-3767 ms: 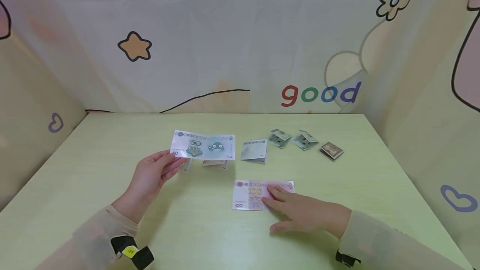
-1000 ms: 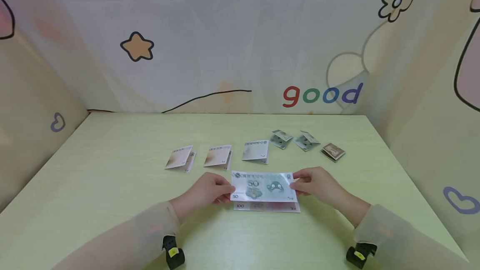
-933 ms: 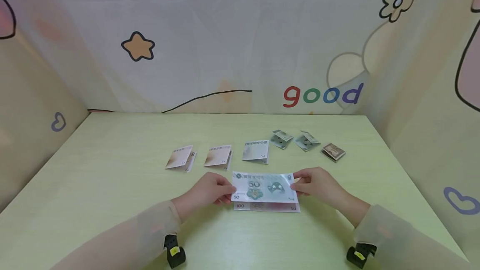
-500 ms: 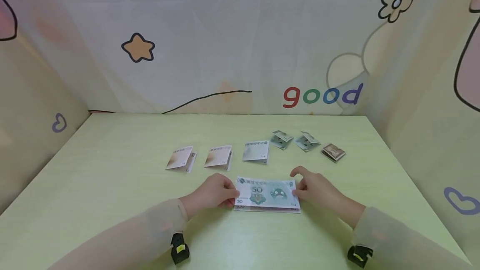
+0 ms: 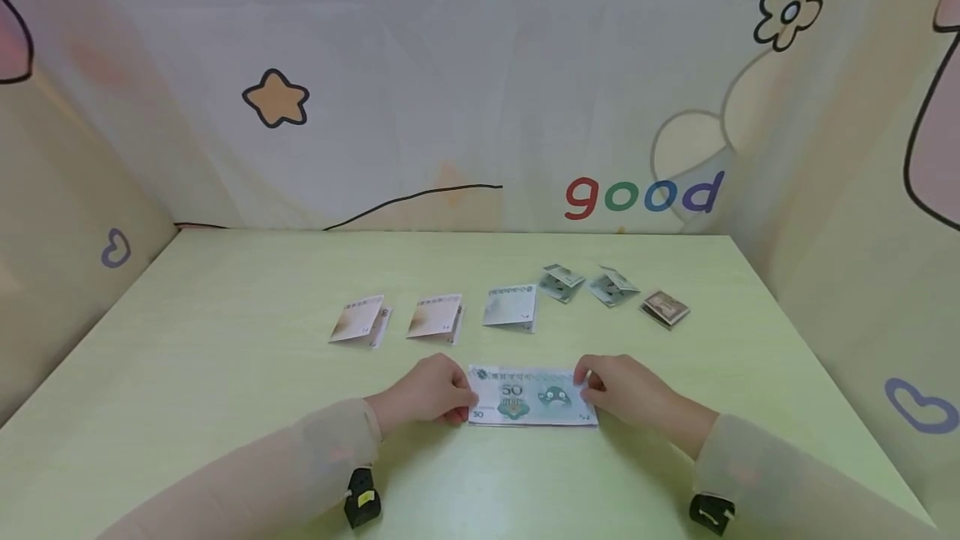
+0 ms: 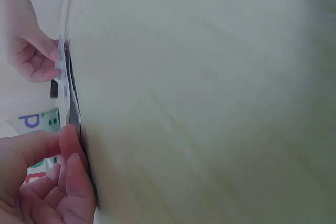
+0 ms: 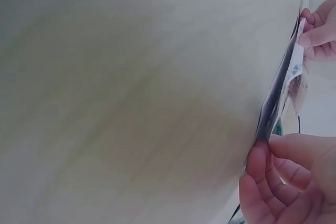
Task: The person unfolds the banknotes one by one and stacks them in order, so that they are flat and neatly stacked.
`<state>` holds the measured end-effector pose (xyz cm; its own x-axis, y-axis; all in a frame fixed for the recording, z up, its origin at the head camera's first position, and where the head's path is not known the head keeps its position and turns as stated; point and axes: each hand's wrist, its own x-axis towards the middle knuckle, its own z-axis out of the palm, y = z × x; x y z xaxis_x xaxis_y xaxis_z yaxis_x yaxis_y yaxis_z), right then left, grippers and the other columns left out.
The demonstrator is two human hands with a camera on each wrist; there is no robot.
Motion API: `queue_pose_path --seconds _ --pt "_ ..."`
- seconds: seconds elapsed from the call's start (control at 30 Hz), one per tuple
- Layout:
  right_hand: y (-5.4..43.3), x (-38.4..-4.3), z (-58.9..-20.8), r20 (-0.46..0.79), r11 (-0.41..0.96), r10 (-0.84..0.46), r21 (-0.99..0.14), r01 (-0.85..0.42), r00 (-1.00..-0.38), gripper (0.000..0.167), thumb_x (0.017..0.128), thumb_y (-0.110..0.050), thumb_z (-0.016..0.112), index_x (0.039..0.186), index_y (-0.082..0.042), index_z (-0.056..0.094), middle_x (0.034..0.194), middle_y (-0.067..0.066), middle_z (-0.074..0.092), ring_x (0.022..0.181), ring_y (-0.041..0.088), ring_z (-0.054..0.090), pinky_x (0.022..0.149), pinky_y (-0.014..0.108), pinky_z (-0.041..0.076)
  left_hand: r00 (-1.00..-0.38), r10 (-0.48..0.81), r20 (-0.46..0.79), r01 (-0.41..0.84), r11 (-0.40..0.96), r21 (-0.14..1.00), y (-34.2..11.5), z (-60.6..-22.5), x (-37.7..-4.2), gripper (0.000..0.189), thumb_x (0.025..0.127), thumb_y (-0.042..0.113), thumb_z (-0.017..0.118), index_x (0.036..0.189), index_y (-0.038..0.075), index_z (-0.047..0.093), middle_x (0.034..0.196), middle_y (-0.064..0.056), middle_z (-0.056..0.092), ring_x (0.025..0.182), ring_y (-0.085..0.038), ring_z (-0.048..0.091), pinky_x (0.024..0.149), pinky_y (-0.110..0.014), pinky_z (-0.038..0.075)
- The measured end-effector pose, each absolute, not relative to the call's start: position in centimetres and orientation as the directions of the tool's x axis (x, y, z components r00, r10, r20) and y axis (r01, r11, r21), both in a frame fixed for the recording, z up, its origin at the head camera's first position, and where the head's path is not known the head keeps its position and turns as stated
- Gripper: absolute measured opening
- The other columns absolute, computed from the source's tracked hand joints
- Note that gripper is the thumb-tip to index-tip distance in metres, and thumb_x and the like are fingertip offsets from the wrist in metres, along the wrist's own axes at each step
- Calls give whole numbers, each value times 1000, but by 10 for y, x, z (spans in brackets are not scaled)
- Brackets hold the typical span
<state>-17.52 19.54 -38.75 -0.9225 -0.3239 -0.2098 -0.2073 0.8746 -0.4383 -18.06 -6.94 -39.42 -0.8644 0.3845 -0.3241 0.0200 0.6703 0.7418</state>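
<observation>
Green 50 note (image 5: 529,397) sits lower than in the earlier frame, now lower centre. Table (image 5: 187,373) spans lower half. Left hand (image 5: 427,390) pinches note's left edge, right hand (image 5: 628,394) its right. Mid-frame, left to right: two brownish folded notes (image 5: 358,318), pale folded note (image 5: 510,305), two small green folded notes (image 5: 561,282), small brown folded note (image 5: 665,308).
</observation>
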Motion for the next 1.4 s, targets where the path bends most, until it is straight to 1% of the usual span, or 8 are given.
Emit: queue_pose_path --seconds 0.37,0.53,0.7,0.77,0.87,1.0,1.23,1.4 --pt "187 -168 -387 -165 907 -377 -268 -326 -912 13 84 -3 65 94 -11 62 75 -2 57 68 15 48 65 33 44 -848 379 -370 21 722 692 -65 -397 -186 22 86 9 65 65 5 60 57 -3 60 49 -10 52 47 -19 40" --pt "185 -165 -385 -151 912 -385 -214 -350 -911 16 84 -5 67 98 -12 63 87 2 58 71 16 50 66 34 46 -849 384 -363 62 754 654 -64 -397 -187 22 86 10 65 65 5 59 56 -2 59 48 -10 50 48 -19 37" --pt "182 -160 -385 -91 892 -450 -95 -442 -888 29 82 -4 70 108 -13 65 119 12 51 94 27 54 70 39 52 -879 365 -307 189 857 480 -65 -394 -187 25 83 23 70 66 11 57 55 2 53 50 -10 46 49 -23 32" --pt "179 -159 -384 -85 866 -500 -46 -498 -862 33 80 2 69 110 -11 66 120 14 51 98 29 55 71 40 52 -891 370 -262 243 878 411 -65 -393 -186 26 82 26 72 66 13 55 57 4 50 52 -10 44 50 -24 30" --pt "177 -158 -383 -103 833 -549 11 -553 -830 37 78 9 67 110 -8 67 109 11 55 91 25 57 71 37 52 -890 410 -200 322 876 360 -62 -390 -184 23 82 23 72 71 14 54 63 4 49 58 -11 44 52 -24 31" --pt "178 -155 -386 -112 801 -583 87 -592 -805 38 77 7 69 112 -7 67 100 9 57 83 21 59 69 32 52 -859 498 -119 457 850 262 -54 -389 -178 7 84 14 68 87 13 62 75 4 54 64 -11 47 54 -23 37" --pt "176 -145 -388 -111 770 -619 109 -629 -777 38 87 -17 65 125 -17 60 105 15 59 80 28 62 62 36 52 -765 640 -76 637 768 60 -49 -387 -172 32 83 9 70 112 23 67 100 1 59 83 -13 56 62 -23 47" --pt "173 -138 -389 -147 766 -616 115 -632 -774 42 89 -32 61 131 -25 55 111 20 57 81 31 63 61 38 52 -666 737 -116 745 652 -139 -53 -385 -170 43 85 10 68 122 30 62 106 0 57 78 -12 55 63 -21 48"
